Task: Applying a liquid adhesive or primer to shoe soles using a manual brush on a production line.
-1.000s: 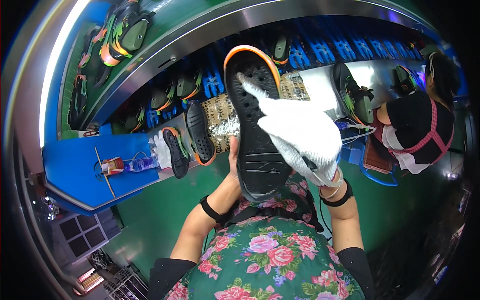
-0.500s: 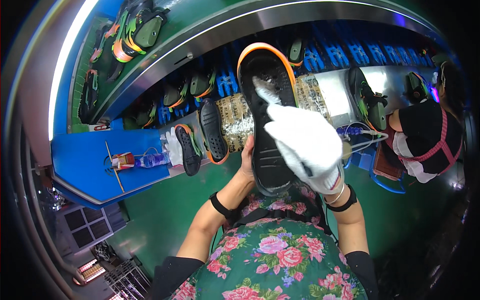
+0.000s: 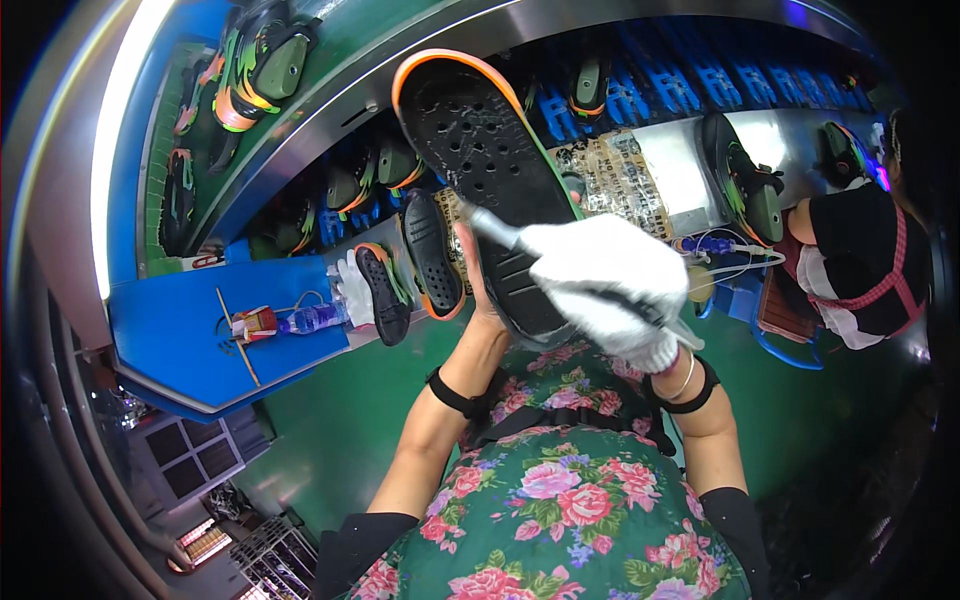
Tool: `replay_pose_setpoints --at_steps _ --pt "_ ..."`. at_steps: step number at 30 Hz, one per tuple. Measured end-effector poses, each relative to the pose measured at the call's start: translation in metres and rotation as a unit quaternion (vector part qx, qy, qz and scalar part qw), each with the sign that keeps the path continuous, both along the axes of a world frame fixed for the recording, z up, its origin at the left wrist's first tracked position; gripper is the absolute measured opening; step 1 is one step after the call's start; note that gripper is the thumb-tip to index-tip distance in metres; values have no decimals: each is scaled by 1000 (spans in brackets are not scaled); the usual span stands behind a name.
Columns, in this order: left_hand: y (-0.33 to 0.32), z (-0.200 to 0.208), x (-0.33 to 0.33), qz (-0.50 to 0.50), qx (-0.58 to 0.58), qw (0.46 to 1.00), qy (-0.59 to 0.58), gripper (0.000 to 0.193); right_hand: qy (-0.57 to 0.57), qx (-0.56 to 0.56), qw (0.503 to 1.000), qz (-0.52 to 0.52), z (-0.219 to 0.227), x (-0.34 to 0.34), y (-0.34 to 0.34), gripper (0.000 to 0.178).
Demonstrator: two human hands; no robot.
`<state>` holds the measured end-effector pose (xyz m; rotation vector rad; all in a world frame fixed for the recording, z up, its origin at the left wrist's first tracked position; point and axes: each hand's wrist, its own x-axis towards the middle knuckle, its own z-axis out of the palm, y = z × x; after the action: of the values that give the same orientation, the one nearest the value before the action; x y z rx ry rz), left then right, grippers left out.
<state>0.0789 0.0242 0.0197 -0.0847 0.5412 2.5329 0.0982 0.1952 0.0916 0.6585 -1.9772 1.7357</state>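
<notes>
My bare left hand [image 3: 482, 290] is wrapped round the side of a large black shoe sole [image 3: 505, 180] with holes in it and an orange and green rim. The sole is held up tilted, its toe end leaning left. A white glove covers my right hand [image 3: 605, 290], closed round a brush [image 3: 495, 230]. The brush's blurred tip is over the sole's left edge, near my left fingers; whether it touches cannot be told. Left of my hands, another perforated black sole [image 3: 434, 255] with an orange rim leans at the bench, beside a smaller black sole [image 3: 382, 295].
A taped cardboard strip [image 3: 615, 185] covers part of the metal bench. At left, a blue table [image 3: 165, 330] carries a plastic bottle [image 3: 315, 318] and a white glove [image 3: 353, 285]. Shoes on blue holders line the far side; another shoe [image 3: 738, 180] stands right, near a person [image 3: 855, 260].
The sole has tilted, its toe end swinging left and away. The brush has moved from the upper sole down and left to its left edge, with my right hand slightly lower.
</notes>
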Motion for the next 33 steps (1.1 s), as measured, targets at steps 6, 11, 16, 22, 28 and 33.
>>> replay_pose_setpoints --at_steps 6,11,16,22,28,33 --pt "10 16 -20 -18 27 998 47 117 16 124 992 -32 1 9 -8 32" --pt "7 9 -35 -8 57 995 76 118 -40 -3 999 9 -11 3 -2 28" --pt "10 12 -44 -77 147 983 74 128 -33 73 996 32 1 11 -10 34" --pt "12 16 -50 -38 136 986 89 125 3 54 998 10 -6 4 1 29" --pt "8 12 -61 -28 148 984 98 124 4 34 996 79 -14 13 0 28" --pt "10 17 -66 -49 157 980 114 121 -2 77 996 44 -8 10 3 28"
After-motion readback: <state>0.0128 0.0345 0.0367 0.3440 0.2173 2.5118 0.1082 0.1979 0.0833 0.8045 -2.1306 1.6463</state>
